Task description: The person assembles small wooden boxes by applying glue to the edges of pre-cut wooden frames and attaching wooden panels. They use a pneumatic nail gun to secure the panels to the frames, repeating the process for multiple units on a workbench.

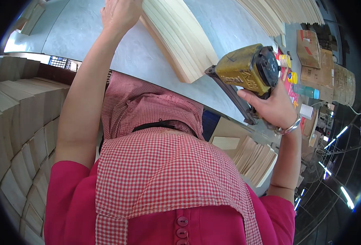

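My right hand [279, 107] is wrapped round the handle of a worn yellow and black nail gun [242, 70], a bracelet at the wrist. The gun's nose points left at the near right corner of a long pale wooden piece [180, 32]; whether it touches the wood I cannot tell. That piece looks made of boards joined at the edge and lies slantwise on the grey-white table [82, 34]. At its far left edge my left hand [121, 14] is closed against the wood, its fingertips cut off by the frame's top.
Stacked wooden boards [25, 106] rise at the left. More thin boards lie at the table's far right [282, 14] and below its edge [256, 159]. Cartons [311, 77], yellow-lidded containers [292, 77] and a teal-capped bottle [311, 92] stand at the right.
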